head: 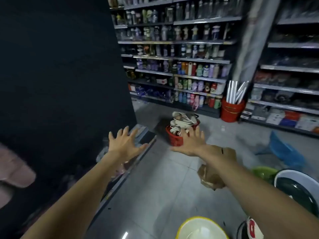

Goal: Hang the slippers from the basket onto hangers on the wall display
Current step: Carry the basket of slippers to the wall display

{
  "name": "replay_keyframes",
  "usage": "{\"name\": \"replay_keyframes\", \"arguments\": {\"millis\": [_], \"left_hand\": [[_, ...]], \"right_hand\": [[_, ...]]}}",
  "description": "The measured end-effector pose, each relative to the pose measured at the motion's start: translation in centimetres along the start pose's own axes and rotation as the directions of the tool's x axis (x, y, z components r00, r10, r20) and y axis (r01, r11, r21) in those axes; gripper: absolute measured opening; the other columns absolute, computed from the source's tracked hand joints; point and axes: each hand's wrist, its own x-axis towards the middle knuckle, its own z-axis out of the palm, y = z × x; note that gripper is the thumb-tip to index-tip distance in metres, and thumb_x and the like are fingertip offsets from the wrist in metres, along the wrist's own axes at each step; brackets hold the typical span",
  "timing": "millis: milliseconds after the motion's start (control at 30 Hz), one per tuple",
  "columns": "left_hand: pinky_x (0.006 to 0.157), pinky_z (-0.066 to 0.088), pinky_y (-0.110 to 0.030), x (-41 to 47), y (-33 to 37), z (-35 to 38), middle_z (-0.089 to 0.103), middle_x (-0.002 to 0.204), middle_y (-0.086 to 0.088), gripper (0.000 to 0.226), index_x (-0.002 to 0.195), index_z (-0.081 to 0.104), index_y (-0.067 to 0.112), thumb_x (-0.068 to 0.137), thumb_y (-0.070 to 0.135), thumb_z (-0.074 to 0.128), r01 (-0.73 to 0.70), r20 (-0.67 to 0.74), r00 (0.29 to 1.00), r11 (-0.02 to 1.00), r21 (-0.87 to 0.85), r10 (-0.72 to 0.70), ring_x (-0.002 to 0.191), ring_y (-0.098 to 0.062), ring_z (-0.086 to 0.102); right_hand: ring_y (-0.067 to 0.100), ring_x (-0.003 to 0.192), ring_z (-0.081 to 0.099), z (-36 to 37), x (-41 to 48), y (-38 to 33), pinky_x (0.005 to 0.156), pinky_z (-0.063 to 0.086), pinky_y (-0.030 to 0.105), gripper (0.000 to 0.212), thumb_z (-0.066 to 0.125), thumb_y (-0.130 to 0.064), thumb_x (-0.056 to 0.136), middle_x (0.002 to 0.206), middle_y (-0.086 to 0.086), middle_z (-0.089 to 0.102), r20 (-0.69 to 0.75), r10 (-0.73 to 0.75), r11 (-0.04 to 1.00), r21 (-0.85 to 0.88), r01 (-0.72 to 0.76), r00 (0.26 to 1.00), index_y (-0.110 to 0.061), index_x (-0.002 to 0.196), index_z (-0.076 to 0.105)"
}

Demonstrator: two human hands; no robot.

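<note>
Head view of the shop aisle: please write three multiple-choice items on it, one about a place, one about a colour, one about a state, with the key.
1. Where does the red plastic mesh basket, heaped with pale slippers, stand?
A. on a shelf
B. on the grey tiled floor
C. on a chair

2. What colour is the round plastic bucket holding the silver rolls?
A. orange-red
B. green
C. black

3. How are the left hand and the right hand?
A. gripping slippers
B. curled into fists
C. open, fingers spread, holding nothing

Key: 1 B, the basket sits on the tiles before the shelves; 2 A, its wall is orange-red; 3 C, the fingers are straight and spread, with nothing in them.
</note>
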Motion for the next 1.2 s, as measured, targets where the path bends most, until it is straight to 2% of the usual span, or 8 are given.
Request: {"name": "replay_keyframes", "arguments": {"millis": [233,400,567,800,1000,1200], "left_hand": [[0.125,0.011,-0.068,11.6,3.2,0.8,0.022,0.171,-0.006,0.095,0.165,0.018,0.038,0.087,0.090,0.029,-0.141,-0.054,0.989,0.990,-0.022,0.140,0.157,-0.032,0.024],[0.125,0.010,-0.067,23.1,3.0,2.0,0.023,0.171,-0.007,0.096,0.166,0.018,0.036,0.087,0.090,0.027,-0.206,-0.032,0.978,0.978,0.019,0.206,0.157,-0.032,0.024],[0.125,0.011,-0.067,34.7,1.4,1.7,0.024,0.171,-0.007,0.096,0.165,0.019,0.037,0.086,0.091,0.029,-0.267,-0.033,0.963,0.964,-0.017,0.267,0.157,-0.032,0.024],[0.123,0.013,-0.069,48.6,0.4,2.6,0.028,0.168,-0.011,0.097,0.164,0.020,0.035,0.085,0.090,0.028,-0.363,-0.009,0.932,0.931,0.023,0.363,0.154,-0.035,0.027],[0.123,0.013,-0.068,59.0,3.8,6.0,0.027,0.168,-0.009,0.096,0.165,0.018,0.035,0.087,0.089,0.031,-0.383,0.052,0.923,0.923,0.041,0.381,0.154,-0.036,0.026],[0.124,0.014,-0.066,70.4,9.6,8.8,0.029,0.167,-0.009,0.096,0.165,0.018,0.033,0.087,0.088,0.031,-0.352,0.101,0.932,0.935,0.030,0.348,0.154,-0.035,0.027]], "right_hand": [[0.043,0.154,-0.021,-1.6,6.5,3.8,0.125,-0.007,0.058,0.126,0.043,-0.098,0.069,0.171,0.014,-0.012,0.001,0.107,0.994,0.027,-0.107,0.994,-0.030,0.164,-0.007],[0.041,0.156,-0.017,-3.2,15.0,4.4,0.125,-0.006,0.057,0.125,0.043,-0.097,0.071,0.171,0.013,-0.011,-0.031,0.170,0.985,0.045,-0.169,0.985,-0.030,0.163,-0.008],[0.040,0.156,-0.016,-6.0,23.9,3.5,0.125,-0.006,0.055,0.122,0.048,-0.092,0.075,0.171,0.014,-0.010,-0.015,0.261,0.964,0.059,-0.260,0.965,-0.029,0.164,-0.007],[0.039,0.155,-0.019,-7.2,35.0,4.6,0.125,-0.008,0.056,0.121,0.041,-0.095,0.074,0.171,0.012,-0.014,0.017,0.333,0.942,0.041,-0.333,0.943,-0.031,0.163,-0.009],[0.039,0.155,-0.019,-7.6,44.7,8.9,0.125,-0.008,0.056,0.125,0.035,-0.100,0.069,0.171,0.012,-0.013,0.000,0.360,0.933,0.033,-0.359,0.933,-0.031,0.163,-0.009],[0.039,0.156,-0.019,-8.9,58.2,14.4,0.126,-0.007,0.055,0.119,0.041,-0.094,0.076,0.171,0.013,-0.013,0.055,0.357,0.932,0.043,-0.360,0.932,-0.028,0.164,-0.008]]}}
